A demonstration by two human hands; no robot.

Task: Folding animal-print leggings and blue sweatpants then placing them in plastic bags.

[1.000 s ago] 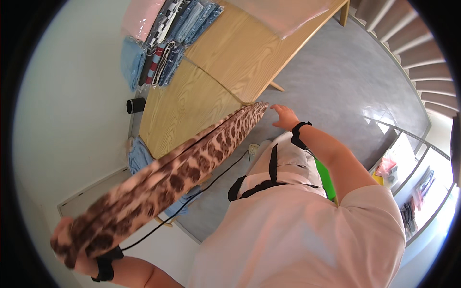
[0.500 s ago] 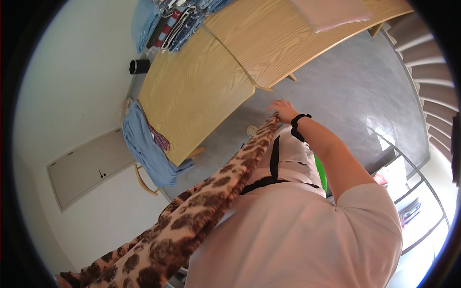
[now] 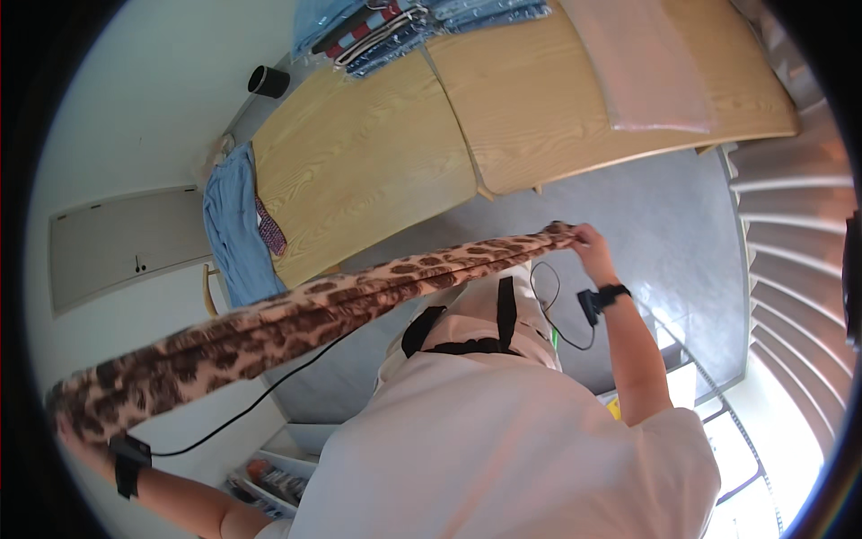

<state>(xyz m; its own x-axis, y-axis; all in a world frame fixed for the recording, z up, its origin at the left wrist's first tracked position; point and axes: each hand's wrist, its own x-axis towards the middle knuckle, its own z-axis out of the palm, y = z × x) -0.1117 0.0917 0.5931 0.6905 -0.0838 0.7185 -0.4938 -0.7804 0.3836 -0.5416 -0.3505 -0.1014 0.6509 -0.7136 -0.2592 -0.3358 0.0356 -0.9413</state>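
A long leopard-print cloth (image 3: pixel 314 305), pinkish tan with dark brown spots, stretches between my two hands in front of my body. At the far lower left, my left hand (image 3: pixel 74 433) is closed on one end, its fingers partly hidden by the cloth and the dark rim. My right hand (image 3: pixel 588 247) pinches the other, bunched end at the middle right. The cloth hangs folded lengthwise and fairly taut, off the table. Each wrist wears a black band with a small device, and a thin black cable runs from each.
Ahead stands a two-part wooden table (image 3: pixel 377 171). Bagged folded clothes (image 3: pixel 395 40) and a clear pinkish plastic bag (image 3: pixel 646 72) lie on it. Blue jeans (image 3: pixel 235 225) and a patterned red cloth (image 3: pixel 269 226) hang at its left end. A black bin (image 3: pixel 268 82) stands behind, a pleated curtain (image 3: pixel 790 260) at right.
My left hand has come further into view with its end of the cloth. My right hand has moved right and slightly down, and the cloth now lies flatter across. The view has turned.
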